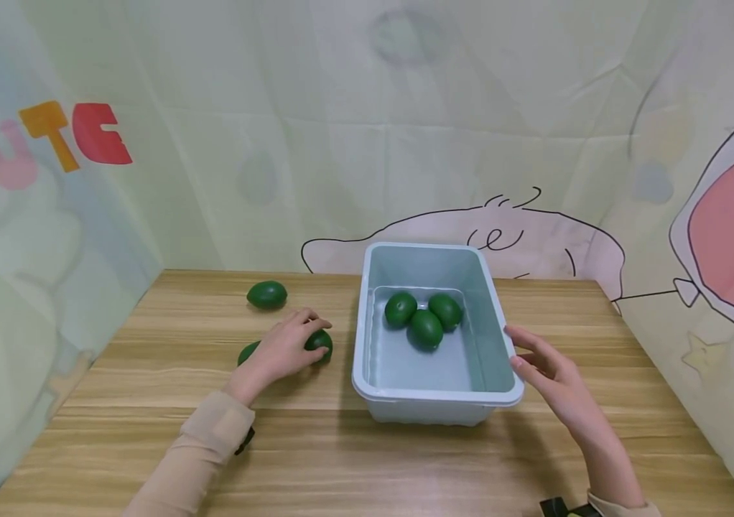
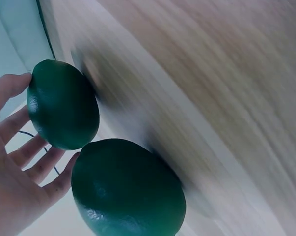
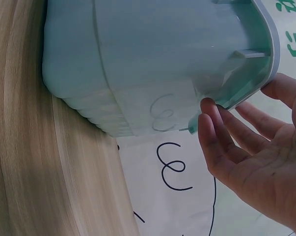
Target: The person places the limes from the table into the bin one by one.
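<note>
My left hand [image 1: 287, 347] holds a dark green oval fruit [image 1: 319, 345] left of the light blue plastic bin [image 1: 438, 395]. In the left wrist view its thumb lies at one end of this fruit [image 2: 63, 104], with the fingers on the far side. A second green fruit [image 2: 128, 189] sits close by, partly hidden under the hand in the head view. At the bin's right rim, the fingertips and thumb of my right hand [image 1: 551, 373] touch the edge with loosely bent fingers. Three green fruits [image 1: 426, 329] lie together inside the bin.
Another green fruit [image 1: 266, 295] lies toward the back left of the wooden table [image 1: 406, 467]. Behind the table hangs a pale printed curtain [image 1: 276, 143] with cartoon drawings and letters.
</note>
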The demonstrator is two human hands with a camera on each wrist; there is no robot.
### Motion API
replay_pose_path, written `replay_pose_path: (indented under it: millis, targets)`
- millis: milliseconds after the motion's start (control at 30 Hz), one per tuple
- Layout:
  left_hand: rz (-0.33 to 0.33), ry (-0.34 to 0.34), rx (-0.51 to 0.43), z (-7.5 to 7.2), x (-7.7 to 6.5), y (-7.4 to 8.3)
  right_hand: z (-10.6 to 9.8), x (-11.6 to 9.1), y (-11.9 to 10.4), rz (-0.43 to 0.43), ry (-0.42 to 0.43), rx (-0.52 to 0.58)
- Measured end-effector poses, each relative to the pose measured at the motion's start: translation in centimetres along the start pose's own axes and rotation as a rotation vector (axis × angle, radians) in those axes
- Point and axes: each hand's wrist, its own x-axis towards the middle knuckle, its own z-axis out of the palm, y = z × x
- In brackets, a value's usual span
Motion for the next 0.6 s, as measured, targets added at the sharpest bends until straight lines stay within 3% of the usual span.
replay_pose_path:
  millis: [600]
  targets:
    - [-0.004,-0.108,-0.010,0.36,0.37,-0.37,0.03,0.09,0.09,0.007,-0.003,0.004]
